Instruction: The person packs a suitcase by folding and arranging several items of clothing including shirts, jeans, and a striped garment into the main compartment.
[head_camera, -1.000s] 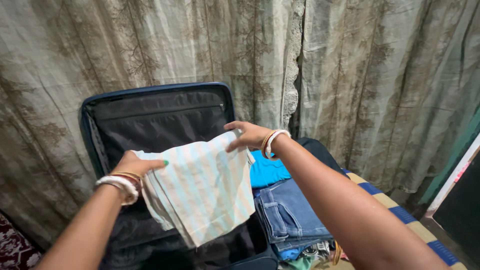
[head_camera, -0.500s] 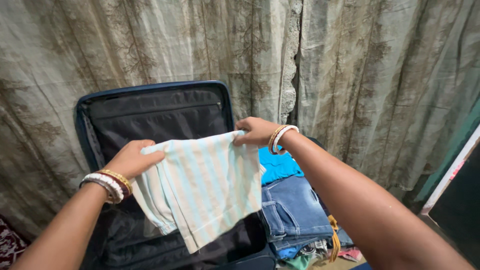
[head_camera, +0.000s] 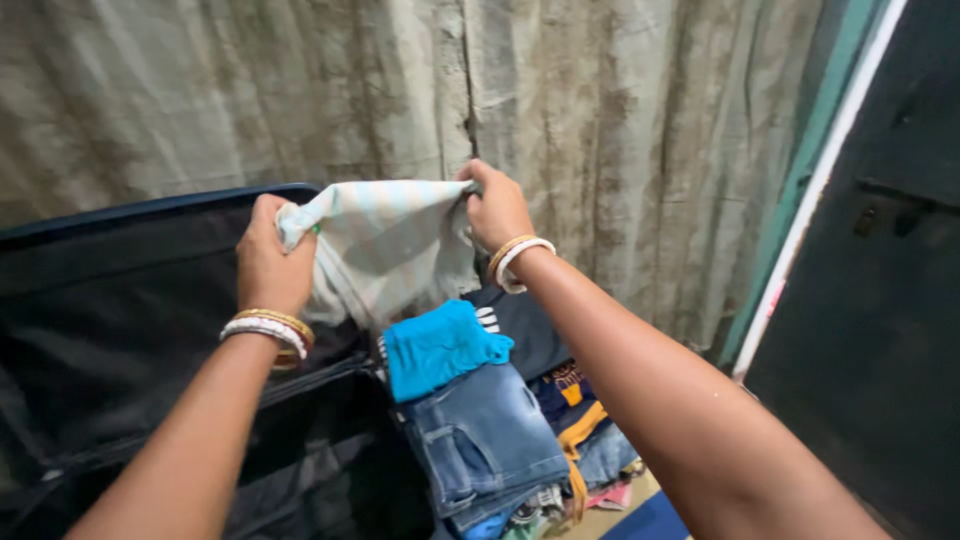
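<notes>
So the big thing here is the open suitcase (head_camera: 150, 400), dark lining, lid propped back against the curtain (head_camera: 620, 130), sitting below and left of the grip. From what shows, its near half looks bare, though the lower corner is too dark to be sure. Nothing striped is in there yet.

Right below the grip, a bit to the right, is a pile of folded clothes: jeans (head_camera: 490, 440) on the near side, a bright blue top (head_camera: 440, 345) on them, a dark garment (head_camera: 525, 330) behind that, and some mixed colours poking out underneath.

The striped cloth (head_camera: 385, 240) is up in the air, stretched between both hands above that pile. Left hand (head_camera: 268, 265) has one corner bunched tight in a fist, right hand (head_camera: 495, 205) pinches the other corner between thumb and fingers. Both are closed on fabric, so it's a two-point hold with the rest hanging loose.

What could go wrong, I reckon: the right pinch is only on the edge, so a tug could slip it and the cloth flops onto the blue top and loses its fold. The dangling part could also drag across the pile and knock it crooked. And the propped lid might tip forward if bumped.
</notes>
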